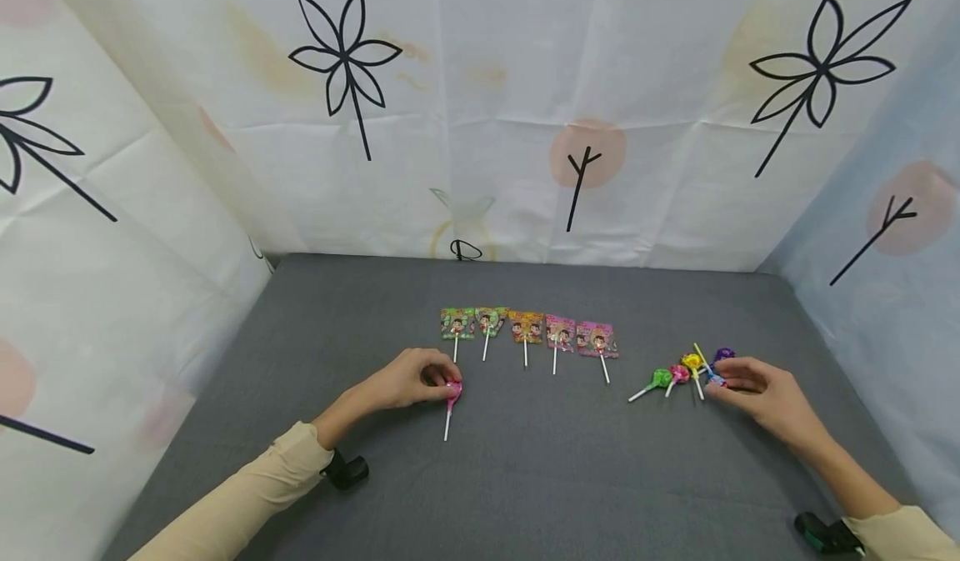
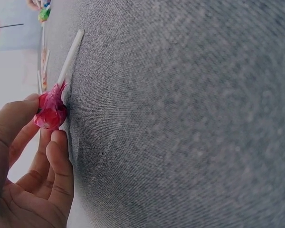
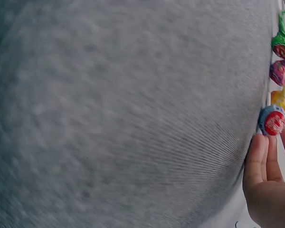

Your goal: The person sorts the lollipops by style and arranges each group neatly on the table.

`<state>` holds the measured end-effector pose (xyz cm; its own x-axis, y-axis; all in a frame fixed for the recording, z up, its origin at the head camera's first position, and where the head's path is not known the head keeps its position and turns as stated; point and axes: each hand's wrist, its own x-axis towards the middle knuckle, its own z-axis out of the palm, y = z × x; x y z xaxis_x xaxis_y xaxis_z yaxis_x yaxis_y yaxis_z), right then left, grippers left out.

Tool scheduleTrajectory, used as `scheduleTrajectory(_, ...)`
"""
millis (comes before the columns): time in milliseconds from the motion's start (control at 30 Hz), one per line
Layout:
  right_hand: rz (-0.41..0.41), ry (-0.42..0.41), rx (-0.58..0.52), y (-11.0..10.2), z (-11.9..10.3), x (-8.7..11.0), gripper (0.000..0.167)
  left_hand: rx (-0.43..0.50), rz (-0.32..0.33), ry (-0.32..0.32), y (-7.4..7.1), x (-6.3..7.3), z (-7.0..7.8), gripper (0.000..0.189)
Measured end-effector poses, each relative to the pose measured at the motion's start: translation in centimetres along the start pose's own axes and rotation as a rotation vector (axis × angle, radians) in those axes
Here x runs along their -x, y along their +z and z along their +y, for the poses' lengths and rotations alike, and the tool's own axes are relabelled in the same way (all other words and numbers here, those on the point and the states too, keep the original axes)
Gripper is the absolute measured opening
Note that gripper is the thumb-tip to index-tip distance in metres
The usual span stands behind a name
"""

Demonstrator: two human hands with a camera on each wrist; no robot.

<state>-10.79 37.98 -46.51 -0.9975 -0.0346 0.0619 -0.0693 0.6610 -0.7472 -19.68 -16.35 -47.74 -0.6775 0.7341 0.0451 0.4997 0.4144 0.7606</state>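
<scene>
My left hand (image 1: 416,379) pinches a pink-wrapped lollipop (image 2: 51,111) by its round head between thumb and fingertips. Its white stick points toward the near side, close to the grey cloth. On the right, my right hand (image 1: 761,394) has its fingers curled at a blue-wrapped lollipop (image 3: 273,120) with a red label, the thumb mostly out of the right wrist view. Beside those fingertips lie a green lollipop (image 1: 661,378), a pink one (image 1: 678,373), a yellow one (image 1: 692,362) and a purple one (image 1: 724,353), close together.
A row of flat-wrapped lollipops lies across the middle: green packets (image 1: 457,323), an orange packet (image 1: 526,326) and pink packets (image 1: 597,338), sticks toward me. Grey cloth (image 1: 525,478) covers the table. Printed white curtains (image 1: 495,127) stand behind and at both sides.
</scene>
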Motion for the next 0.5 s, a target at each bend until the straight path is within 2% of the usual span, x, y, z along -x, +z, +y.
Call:
scheduleTrajectory(367,0.020,0.027,0.050,0.44,0.54,-0.35,0.035,0.009,0.013,0.041,0.18,0.14,-0.43,0.011)
scheduleTrajectory(500,0.011,0.046,0.051,0.46,0.66,-0.42,0.035,0.009,0.012,0.020,0.29,0.21,-0.51,0.012)
